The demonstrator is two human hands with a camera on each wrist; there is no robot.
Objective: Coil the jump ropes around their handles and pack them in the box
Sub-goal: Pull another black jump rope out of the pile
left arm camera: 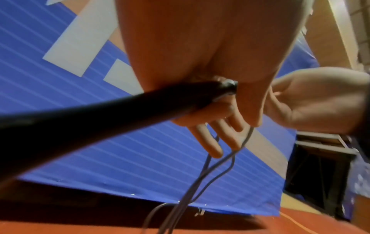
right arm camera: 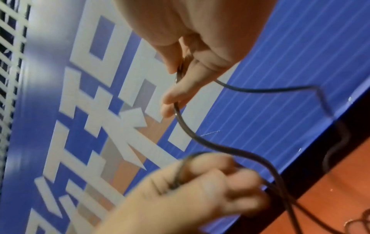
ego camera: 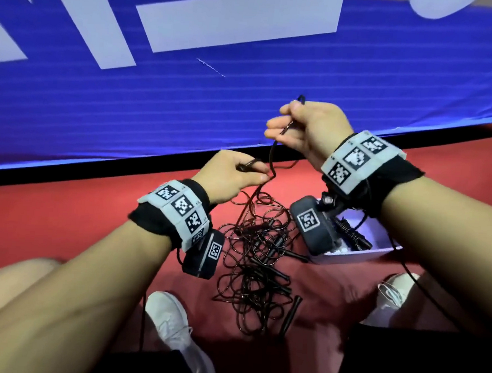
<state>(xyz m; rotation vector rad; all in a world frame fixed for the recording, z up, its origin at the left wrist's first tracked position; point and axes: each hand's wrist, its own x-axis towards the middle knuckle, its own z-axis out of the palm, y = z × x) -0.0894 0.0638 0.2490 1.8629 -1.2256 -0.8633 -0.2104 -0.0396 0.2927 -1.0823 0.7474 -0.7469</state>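
Note:
My left hand (ego camera: 254,172) grips a black jump rope handle (left arm camera: 100,120), and thin cord loops hang from its fingers (left arm camera: 212,142). Higher and to the right, my right hand (ego camera: 281,128) pinches the same dark cord (right arm camera: 220,147) between thumb and fingers, so the cord runs down from it to the left hand (right arm camera: 200,190). Below both hands a tangled pile of black jump ropes (ego camera: 257,262) with several handles lies on the red floor. The white box (ego camera: 361,252) sits right of the pile, partly hidden by my right wrist camera, with a coiled rope (ego camera: 348,233) inside.
A blue banner with large white characters (ego camera: 234,21) stands upright just beyond my hands, with a black strip along its foot. My white shoes (ego camera: 173,326) and knees flank the pile at the bottom. Red floor (ego camera: 64,212) spreads to the left.

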